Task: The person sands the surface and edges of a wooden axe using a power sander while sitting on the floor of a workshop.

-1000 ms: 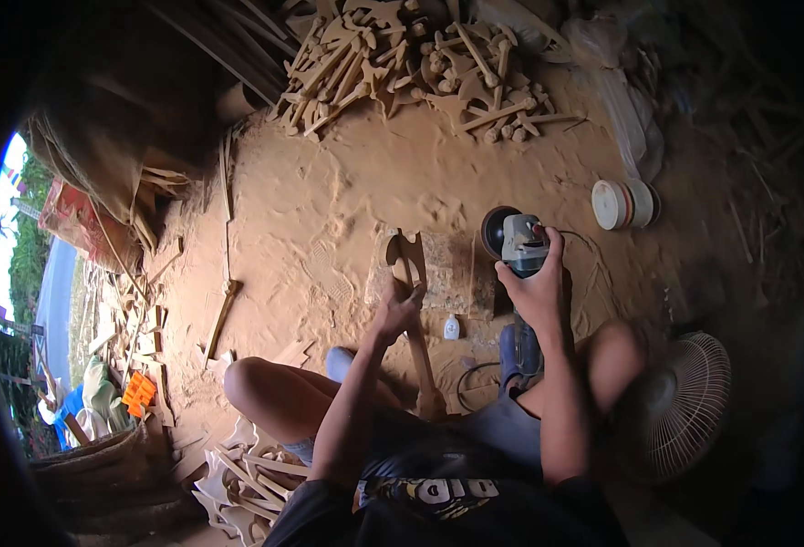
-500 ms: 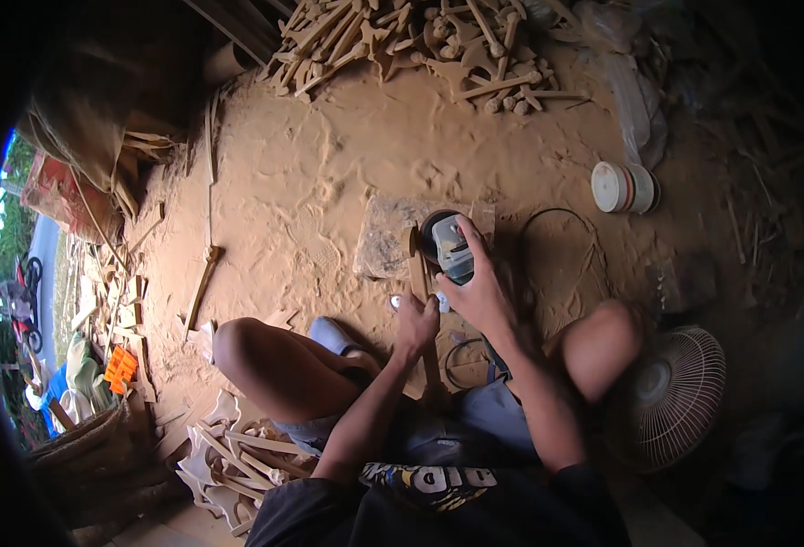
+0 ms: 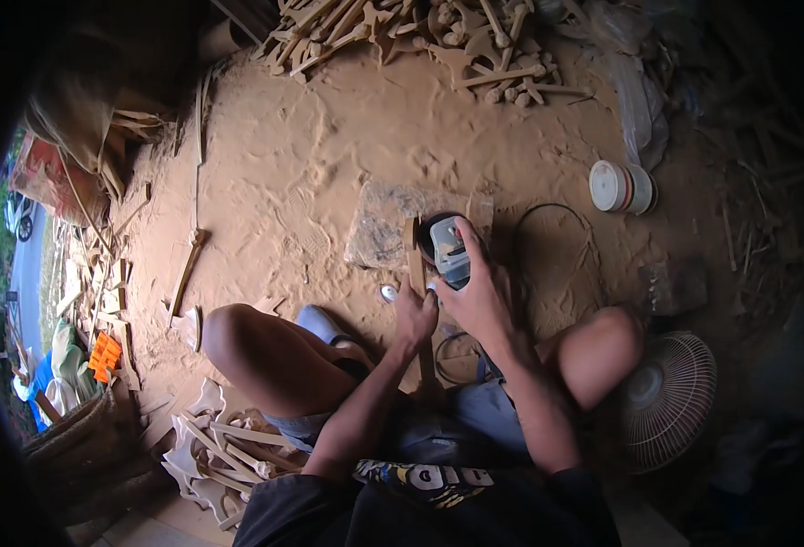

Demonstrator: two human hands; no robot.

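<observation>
In the head view, the left hand [image 3: 415, 316] is closed round the wooden piece [image 3: 415, 260], which crosses the near edge of the slab [image 3: 374, 228], probably for steadiness; the right hand [image 3: 482, 296] grips the grinder [image 3: 451, 253], seemingly to control its disc [image 3: 428, 232] beside the wood, contact unclear.

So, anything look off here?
Two things. The white tub seems to lie on its side, with a round end facing sideways. Tan dust lies thick and uneven across the ground, with a dark cable looped loosely over it. No obvious damage on the grinder or the held wooden piece.
</observation>
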